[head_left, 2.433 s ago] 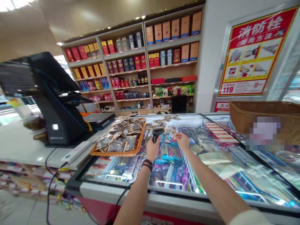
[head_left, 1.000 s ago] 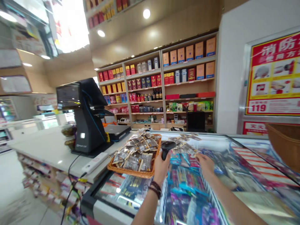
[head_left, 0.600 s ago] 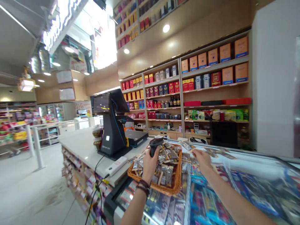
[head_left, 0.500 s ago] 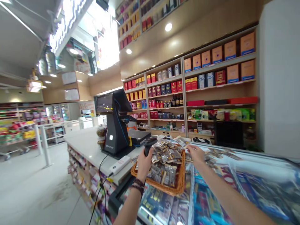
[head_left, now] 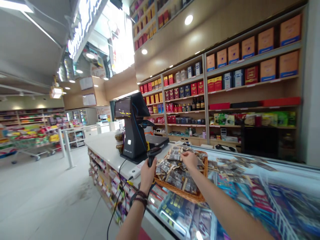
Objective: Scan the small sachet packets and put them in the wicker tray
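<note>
My left hand [head_left: 148,175] grips a black handheld barcode scanner [head_left: 151,156], its head pointing up and away from me, beside the left corner of a wicker tray [head_left: 180,193]. The tray holds a heap of small silver-and-brown sachets [head_left: 173,170]. My right hand [head_left: 189,160] rests on top of this heap, fingers down among the sachets. I cannot tell whether they pinch one. More loose sachets [head_left: 232,166] lie on the glass to the right of the tray.
The tray sits on a glass-topped freezer [head_left: 252,196] full of colourful packets. To its left stand a white counter [head_left: 105,150] and a black POS terminal [head_left: 132,130]. A black cable [head_left: 117,196] hangs down the counter's front. Shelves of boxed goods fill the back wall.
The view has swung left, showing more of the shop floor. My right hand has moved from the loose sachets on the glass onto the tray's heap. The scanner stays in my left hand.
</note>
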`<action>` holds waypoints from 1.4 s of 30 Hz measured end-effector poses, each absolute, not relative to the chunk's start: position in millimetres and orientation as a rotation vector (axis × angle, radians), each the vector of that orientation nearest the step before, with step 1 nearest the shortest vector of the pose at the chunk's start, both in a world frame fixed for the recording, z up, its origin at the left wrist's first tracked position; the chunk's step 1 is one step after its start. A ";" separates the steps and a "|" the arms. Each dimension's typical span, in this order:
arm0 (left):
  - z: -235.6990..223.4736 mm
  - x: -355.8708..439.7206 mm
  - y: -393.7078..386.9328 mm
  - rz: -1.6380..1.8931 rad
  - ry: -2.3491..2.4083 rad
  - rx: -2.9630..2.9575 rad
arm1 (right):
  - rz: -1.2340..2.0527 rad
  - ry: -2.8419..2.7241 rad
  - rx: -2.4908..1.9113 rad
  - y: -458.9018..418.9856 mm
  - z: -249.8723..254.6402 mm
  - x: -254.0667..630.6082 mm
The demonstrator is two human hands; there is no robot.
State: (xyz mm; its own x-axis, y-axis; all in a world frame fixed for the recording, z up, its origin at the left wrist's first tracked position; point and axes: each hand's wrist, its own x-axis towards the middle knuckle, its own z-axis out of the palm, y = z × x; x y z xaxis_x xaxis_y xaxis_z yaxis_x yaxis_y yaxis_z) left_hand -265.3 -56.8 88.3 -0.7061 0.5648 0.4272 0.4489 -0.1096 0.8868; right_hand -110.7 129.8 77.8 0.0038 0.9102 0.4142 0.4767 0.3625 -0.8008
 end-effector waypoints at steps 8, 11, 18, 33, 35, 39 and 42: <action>81.7 -246.8 -47.6 1.903 1.938 1.195 | 0.584 -1.643 -1.132 138.9 65.1 -77.1; 80.6 -227.5 -36.4 1.898 1.844 1.205 | 0.537 -1.581 -1.125 158.6 60.5 -30.6; 88.8 -146.0 -2.5 1.827 1.569 1.297 | 0.395 -1.395 -1.278 199.1 52.4 116.2; 16.1 -12.8 58.7 1.470 1.460 1.371 | 0.404 -1.464 -1.767 203.2 -8.3 201.5; 2.7 -13.3 62.3 1.429 1.475 1.366 | 0.352 -1.448 -1.804 202.1 -17.8 192.2; -8.0 -19.5 68.8 1.425 1.494 1.373 | 0.244 -1.412 -1.846 202.1 -26.8 183.5; -7.7 -21.5 69.5 1.438 1.506 1.377 | 0.272 -1.397 -1.778 200.3 -29.7 186.4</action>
State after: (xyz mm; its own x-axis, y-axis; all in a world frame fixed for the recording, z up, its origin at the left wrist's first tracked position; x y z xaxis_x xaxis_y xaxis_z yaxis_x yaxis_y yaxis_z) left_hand -21.5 69.5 -7.7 -0.2515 0.9451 0.2084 0.2519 -0.1440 0.9570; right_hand 186.4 200.3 -29.7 0.3561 0.8805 0.3128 0.6987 -0.0286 -0.7148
